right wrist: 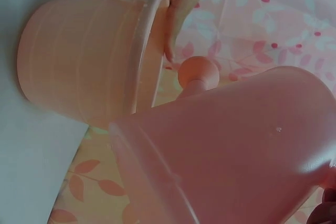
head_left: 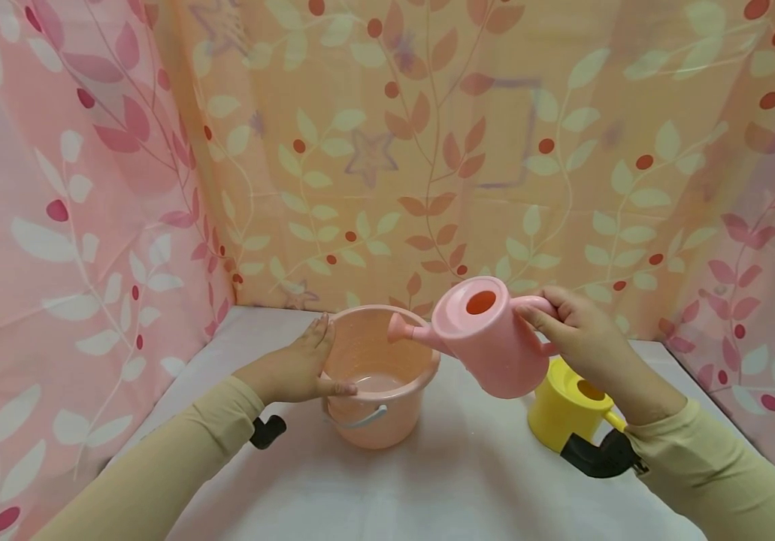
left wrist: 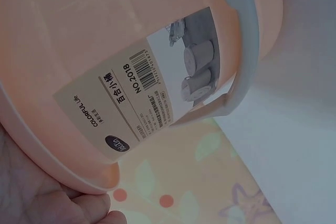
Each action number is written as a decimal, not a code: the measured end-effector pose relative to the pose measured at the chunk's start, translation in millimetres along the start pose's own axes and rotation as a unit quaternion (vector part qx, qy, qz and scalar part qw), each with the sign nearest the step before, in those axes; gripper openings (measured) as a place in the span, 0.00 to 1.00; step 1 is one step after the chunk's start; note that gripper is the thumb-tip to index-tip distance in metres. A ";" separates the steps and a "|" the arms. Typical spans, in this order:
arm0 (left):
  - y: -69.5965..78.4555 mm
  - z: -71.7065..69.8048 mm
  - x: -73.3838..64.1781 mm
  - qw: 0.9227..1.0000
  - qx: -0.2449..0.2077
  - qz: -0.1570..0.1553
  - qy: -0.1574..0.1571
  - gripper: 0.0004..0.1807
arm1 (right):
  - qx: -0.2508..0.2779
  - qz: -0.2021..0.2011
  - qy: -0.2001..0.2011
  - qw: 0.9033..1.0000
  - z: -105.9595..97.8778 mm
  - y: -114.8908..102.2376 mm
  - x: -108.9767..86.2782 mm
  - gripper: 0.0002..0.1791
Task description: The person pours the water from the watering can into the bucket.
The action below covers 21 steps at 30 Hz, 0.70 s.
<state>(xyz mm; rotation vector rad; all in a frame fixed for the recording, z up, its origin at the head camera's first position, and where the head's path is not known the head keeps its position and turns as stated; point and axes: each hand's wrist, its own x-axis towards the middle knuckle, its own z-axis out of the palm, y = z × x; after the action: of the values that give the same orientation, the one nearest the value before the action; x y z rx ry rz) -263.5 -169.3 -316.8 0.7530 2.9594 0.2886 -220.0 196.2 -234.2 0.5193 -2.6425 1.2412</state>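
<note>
A pink watering can (head_left: 495,338) is in my right hand (head_left: 576,330), which grips its handle, seen in the head view. The can is off the table, tilted, with its flared spout over the right rim of a peach bucket (head_left: 380,428). My left hand (head_left: 289,368) holds the bucket's left rim, thumb at the front and fingers farther back. In the left wrist view the fingers (left wrist: 84,208) lie along the rim beside the bucket's label (left wrist: 142,82). The right wrist view shows the spout (right wrist: 198,73) beside the bucket mouth; little of my right hand shows there.
A yellow watering can (head_left: 566,409) stands on the white table (head_left: 387,496), below my right forearm. The bucket's pale blue handle (head_left: 360,422) hangs down at the front. Patterned cloth (head_left: 373,150) walls the table at the back and both sides.
</note>
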 end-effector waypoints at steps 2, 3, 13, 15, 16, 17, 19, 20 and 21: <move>0.1 -0.1 0.1 1.000 -0.001 -0.001 -0.001 0.66 | -0.003 -0.001 0.001 1.000 0.1 -0.2 0.1 0.18; 0.1 -0.2 0.1 1.000 0.000 -0.001 -0.001 0.66 | -0.004 -0.001 0.001 1.000 0.3 -0.3 0.1 0.18; 0.7 -1.6 -0.6 1.000 -0.005 -0.003 -0.001 0.66 | -0.017 -0.009 0.002 1.000 1.2 -2.4 0.0 0.17; 1.1 -1.8 -0.7 1.000 -0.005 -0.004 -0.001 0.66 | -0.022 -0.011 0.003 1.000 1.1 -3.3 -0.1 0.17; 1.1 -1.7 -0.6 1.000 -0.006 -0.004 -0.001 0.66 | -0.025 -0.011 0.003 1.000 1.1 -3.6 -0.1 0.17; 1.1 -1.6 -0.5 1.000 -0.006 -0.004 -0.001 0.66 | -0.025 -0.009 0.003 1.000 1.1 -3.8 -0.2 0.17; 1.3 -1.4 -0.3 1.000 -0.006 -0.005 -0.002 0.66 | -0.024 -0.005 0.002 1.000 1.3 -3.7 -0.3 0.18; 1.4 -1.4 -0.2 1.000 -0.006 -0.006 -0.002 0.66 | -0.023 -0.002 0.002 1.000 1.4 -3.6 -0.2 0.18; 1.6 -1.4 -0.1 1.000 -0.006 -0.006 -0.003 0.65 | -0.020 0.001 0.000 1.000 1.6 -3.3 -0.1 0.18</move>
<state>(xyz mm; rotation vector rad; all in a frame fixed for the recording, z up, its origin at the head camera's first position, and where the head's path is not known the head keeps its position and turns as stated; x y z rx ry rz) -262.9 -168.2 -315.2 0.7326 2.9540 0.3013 -218.7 193.0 -232.8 0.5084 -2.6628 1.1852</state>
